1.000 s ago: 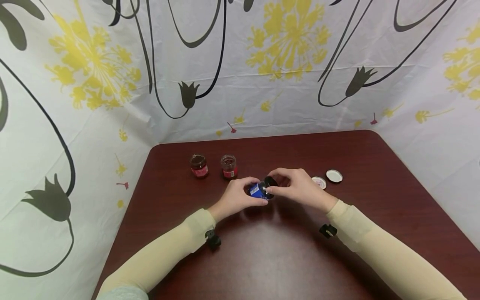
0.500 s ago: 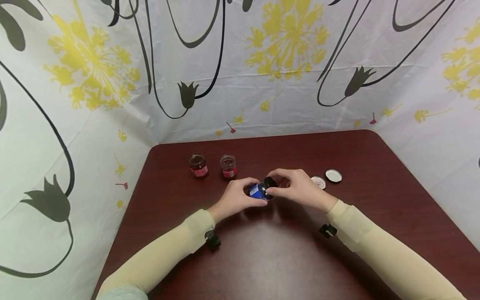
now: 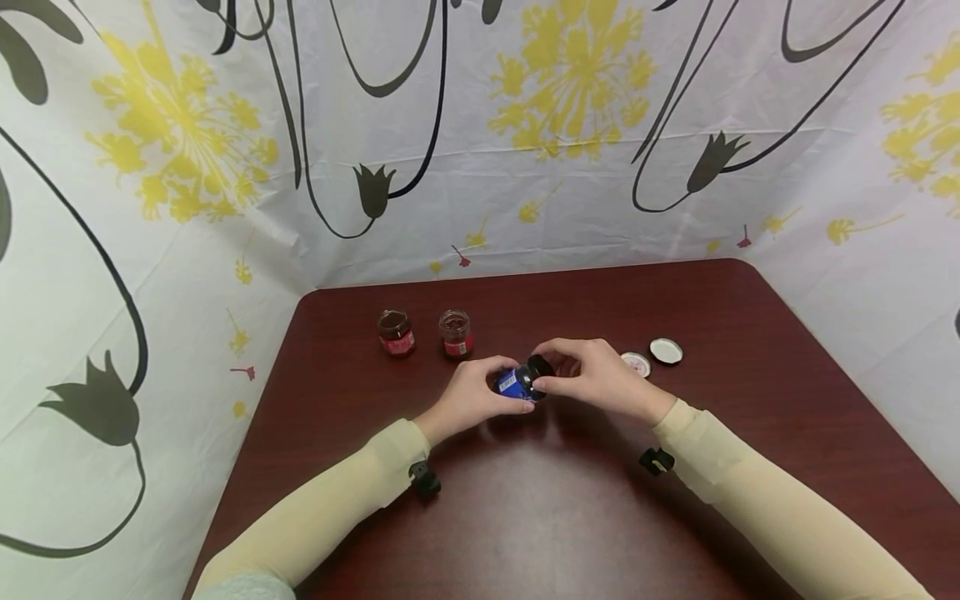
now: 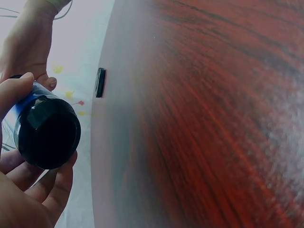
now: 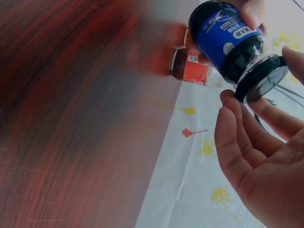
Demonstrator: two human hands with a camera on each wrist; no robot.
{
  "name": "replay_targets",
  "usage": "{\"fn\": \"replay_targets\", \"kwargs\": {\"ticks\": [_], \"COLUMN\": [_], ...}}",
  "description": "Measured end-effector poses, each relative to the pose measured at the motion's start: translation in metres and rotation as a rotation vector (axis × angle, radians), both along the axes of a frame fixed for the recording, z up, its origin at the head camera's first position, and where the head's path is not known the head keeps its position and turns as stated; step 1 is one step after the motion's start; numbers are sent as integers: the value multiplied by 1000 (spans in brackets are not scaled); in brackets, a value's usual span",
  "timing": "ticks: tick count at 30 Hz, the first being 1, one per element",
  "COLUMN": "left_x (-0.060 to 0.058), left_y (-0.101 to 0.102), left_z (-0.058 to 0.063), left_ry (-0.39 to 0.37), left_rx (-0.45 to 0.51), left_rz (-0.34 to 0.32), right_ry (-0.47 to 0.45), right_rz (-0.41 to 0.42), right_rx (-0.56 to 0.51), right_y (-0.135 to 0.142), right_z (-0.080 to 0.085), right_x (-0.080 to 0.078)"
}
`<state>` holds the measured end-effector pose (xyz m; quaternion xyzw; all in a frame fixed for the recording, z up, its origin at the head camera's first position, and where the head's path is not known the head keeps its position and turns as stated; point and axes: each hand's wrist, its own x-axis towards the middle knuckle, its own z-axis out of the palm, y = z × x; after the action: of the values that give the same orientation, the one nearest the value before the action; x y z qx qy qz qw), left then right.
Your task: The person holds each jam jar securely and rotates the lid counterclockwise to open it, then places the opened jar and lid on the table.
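In the head view my left hand [image 3: 472, 388] grips a small glass jar with a blue label [image 3: 513, 384], holding it tilted above the table with its mouth to the right. The jar's dark base [image 4: 50, 135] faces the left wrist camera. My right hand [image 3: 588, 375] has thumb and fingertips around the rim of a black lid [image 5: 263, 80] at the jar's mouth. Clear glass neck [image 5: 256, 51] shows between label and lid in the right wrist view. Dark contents fill the jar's lower part.
Two lidless glass jars with red labels, a left one [image 3: 396, 335] and a right one [image 3: 455, 335], stand at the table's back left. Two loose lids lie right of my right hand, a nearer one [image 3: 636, 364] and a farther one [image 3: 666, 351]. Patterned cloth [image 3: 480, 167] hangs behind the table.
The black lid has turned slightly at the jar's mouth under my right fingers. Both hands and the jar stay in nearly the same place.
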<state>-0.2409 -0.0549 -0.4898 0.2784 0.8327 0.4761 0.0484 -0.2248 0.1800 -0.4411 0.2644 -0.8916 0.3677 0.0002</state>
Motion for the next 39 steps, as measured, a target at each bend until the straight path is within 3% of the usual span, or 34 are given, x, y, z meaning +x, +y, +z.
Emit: {"fn": "replay_targets", "kwargs": {"ticks": [20, 39], "left_x": [-2, -3], "left_y": [-2, -5], "left_z": [-2, -3], "left_ry": [33, 12], "left_rx": [-22, -36], "left_rz": [-11, -14], "right_ry": [15, -16], "right_rz": [66, 95], "right_rx": [-2, -6], "right_y": [1, 2], "right_z": [-1, -2], "right_x": [-1, 0]}}
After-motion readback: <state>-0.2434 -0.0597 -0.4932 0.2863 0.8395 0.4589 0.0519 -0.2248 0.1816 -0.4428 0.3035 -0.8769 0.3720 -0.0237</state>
